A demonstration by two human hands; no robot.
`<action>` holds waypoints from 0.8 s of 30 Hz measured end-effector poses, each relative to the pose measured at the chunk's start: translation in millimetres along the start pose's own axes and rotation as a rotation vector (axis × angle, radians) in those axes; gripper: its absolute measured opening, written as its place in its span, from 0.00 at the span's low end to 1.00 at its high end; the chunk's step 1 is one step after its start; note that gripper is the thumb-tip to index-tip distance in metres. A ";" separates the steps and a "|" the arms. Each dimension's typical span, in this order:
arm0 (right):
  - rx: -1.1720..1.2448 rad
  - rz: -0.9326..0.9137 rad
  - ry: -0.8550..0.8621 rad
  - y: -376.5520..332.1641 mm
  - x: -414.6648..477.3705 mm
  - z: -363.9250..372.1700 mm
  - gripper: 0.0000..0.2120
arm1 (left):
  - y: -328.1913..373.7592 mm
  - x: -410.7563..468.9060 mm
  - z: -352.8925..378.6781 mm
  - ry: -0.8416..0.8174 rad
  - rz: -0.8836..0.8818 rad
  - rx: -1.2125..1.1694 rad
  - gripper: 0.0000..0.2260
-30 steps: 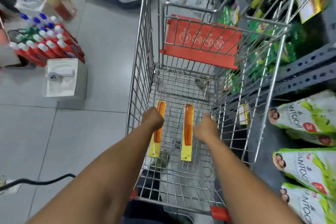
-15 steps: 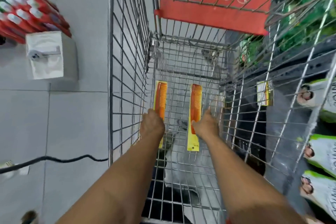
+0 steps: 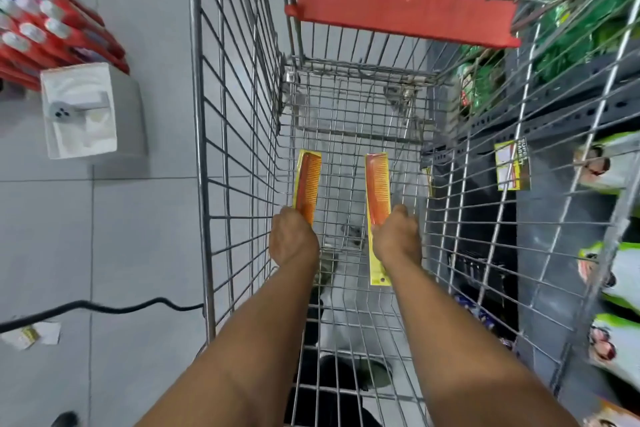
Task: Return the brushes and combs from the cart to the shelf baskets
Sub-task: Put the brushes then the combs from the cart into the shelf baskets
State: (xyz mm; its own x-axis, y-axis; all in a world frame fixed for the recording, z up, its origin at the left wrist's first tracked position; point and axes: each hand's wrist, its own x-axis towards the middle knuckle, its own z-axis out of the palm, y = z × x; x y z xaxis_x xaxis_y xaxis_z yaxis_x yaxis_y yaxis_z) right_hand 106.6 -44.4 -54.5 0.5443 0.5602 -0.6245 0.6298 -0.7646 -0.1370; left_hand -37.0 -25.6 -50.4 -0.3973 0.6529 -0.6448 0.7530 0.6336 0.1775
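Both arms are reached down into a wire cart [image 3: 239,149], seen from above. The left hand [image 3: 293,241] is closed around the near end of the left comb [image 3: 307,184], an orange comb on a yellow card. The far end of this comb points to 12 o'clock, just beside the left wall of the cart. The right hand [image 3: 397,238] is closed on the right comb [image 3: 378,189], of the same kind; its fingers [image 3: 401,211] are curled over the right edge of the card, and the yellow end of the card is seen below the wrist, toward 6 o'clock. The two combs are held almost parallel and well apart, above the wire floor of the cart. Whether they touch the floor cannot be told.

At 12 o'clock a red flap [image 3: 398,10] of the cart is seen, with white round signs on it. At 3 o'clock, outside the cart, a grey shelf [image 3: 588,107] is seen with green packs [image 3: 571,21] and white-green pouches [image 3: 620,274]. At 9 o'clock a white box [image 3: 83,111] stands on the tiled floor [image 3: 145,236], and red packs [image 3: 52,28] with white caps lie at 10 o'clock. A black cable [image 3: 104,307] is laid over the floor at 8 o'clock.
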 end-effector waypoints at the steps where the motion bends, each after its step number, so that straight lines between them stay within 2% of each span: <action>1: 0.000 0.011 0.013 -0.2 -1.2 -2.0 0.16 | 1.0 -0.2 -1.6 0.006 -0.007 -0.022 0.07; 7: 0.126 0.051 -0.016 5.4 -12.5 -26.1 0.04 | 6.1 -18.0 -16.0 0.027 -0.028 -0.109 0.06; 12: 0.284 0.054 -0.017 9.5 -30.6 -55.6 0.05 | 8.9 -28.6 -34.5 0.024 -0.040 -0.321 0.03; 14: 0.354 0.045 -0.014 12.5 -40.5 -70.0 0.06 | 12.0 -38.5 -46.0 0.030 0.029 -0.397 0.05; 18: 0.532 -0.024 0.007 15.5 -66.7 -99.3 0.10 | 22.9 -59.6 -72.3 -0.074 0.165 -0.615 0.08; 24: 0.851 -0.140 0.107 23.9 -117.8 -157.3 0.12 | 43.0 -106.0 -130.0 -0.238 0.430 -0.724 0.02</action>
State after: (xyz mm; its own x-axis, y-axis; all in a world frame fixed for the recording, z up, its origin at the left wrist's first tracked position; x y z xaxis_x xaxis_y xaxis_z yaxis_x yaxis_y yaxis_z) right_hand 144.7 -78.5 136.7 0.5689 0.6613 -0.4889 0.0897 -0.6408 -0.7624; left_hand -30.7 -13.6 122.2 0.0255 0.8433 -0.5369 0.2626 0.5125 0.8175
